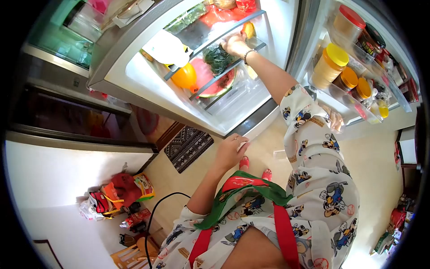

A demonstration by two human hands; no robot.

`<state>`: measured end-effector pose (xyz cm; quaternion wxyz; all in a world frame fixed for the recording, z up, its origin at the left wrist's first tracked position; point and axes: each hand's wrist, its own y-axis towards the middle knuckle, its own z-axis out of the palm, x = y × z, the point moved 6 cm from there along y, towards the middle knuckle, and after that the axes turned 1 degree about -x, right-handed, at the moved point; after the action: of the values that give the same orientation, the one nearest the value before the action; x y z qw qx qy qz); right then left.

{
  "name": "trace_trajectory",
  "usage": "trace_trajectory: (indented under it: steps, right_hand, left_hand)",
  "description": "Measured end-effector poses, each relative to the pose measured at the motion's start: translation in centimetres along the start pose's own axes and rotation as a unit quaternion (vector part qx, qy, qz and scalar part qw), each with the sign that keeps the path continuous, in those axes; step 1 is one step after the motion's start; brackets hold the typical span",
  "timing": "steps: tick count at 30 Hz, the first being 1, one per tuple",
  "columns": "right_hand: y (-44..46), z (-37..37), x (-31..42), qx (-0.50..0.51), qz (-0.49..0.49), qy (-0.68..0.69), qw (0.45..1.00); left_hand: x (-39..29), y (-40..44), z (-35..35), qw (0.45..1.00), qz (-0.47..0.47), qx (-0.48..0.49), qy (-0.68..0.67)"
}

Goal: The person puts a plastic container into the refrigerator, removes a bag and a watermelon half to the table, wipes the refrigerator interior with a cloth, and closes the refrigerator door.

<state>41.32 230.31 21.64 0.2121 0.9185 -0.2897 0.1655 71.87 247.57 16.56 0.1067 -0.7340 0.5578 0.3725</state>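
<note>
My right hand (235, 45) reaches into the refrigerator at the middle shelf, a beaded bracelet round its wrist. Its fingers are bent and closed beside dark leafy greens (218, 59); what they pinch is hidden. Whitish plastic lies just behind this hand, and an orange-yellow item (248, 30) is to its right. A cut watermelon (204, 77) with red flesh sits below and left of the greens, next to an orange-yellow rounded object (184, 77). Lower down, outside the refrigerator, my left hand (230, 152) hangs near the bottom front edge, its fingers loosely bent and apart, holding nothing visible.
The open refrigerator door (309, 85) on the right carries jars, among them a yellow-lidded jar (331, 65) and a red-lidded jar (349, 23). Glass shelf edges (215, 83) cross the compartment. A patterned mat (188, 148) lies on the floor; bags (121, 193) stand at the left wall.
</note>
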Motion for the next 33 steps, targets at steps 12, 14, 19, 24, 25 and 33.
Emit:
trace_trajectory:
  steps: [12, 14, 19, 24, 25, 33]
  right_hand:
    - [-3.3, 0.1, -3.2, -0.192, 0.102, 0.693, 0.687]
    - [-6.1, -2.6, -1.6, -0.201, 0.091, 0.767, 0.602]
    - [-9.9, -6.4, -3.0, -0.177, 0.097, 0.807, 0.554]
    - [-14.0, -9.4, -6.9, -0.034, 0.132, 0.850, 0.510]
    - [-15.3, -10.2, -6.3, 0.037, 0.167, 0.860, 0.480]
    - [-18.7, -12.9, -7.9, 0.149, 0.127, 0.901, 0.387]
  left_hand:
    - [3.6, 1.3, -1.5, 0.996, -0.041, -0.014, -0.075]
    - [4.8, 1.6, -1.5, 0.987, -0.092, -0.050, -0.121]
    - [9.4, 3.1, 1.0, 0.941, -0.217, -0.036, -0.258]
    - [8.5, 6.6, 5.9, 0.686, -0.325, 0.016, -0.651]
    - [7.2, 7.4, 6.8, 0.610, -0.314, 0.024, -0.728]
    - [-4.4, 13.0, 9.4, 0.347, -0.167, 0.051, -0.921]
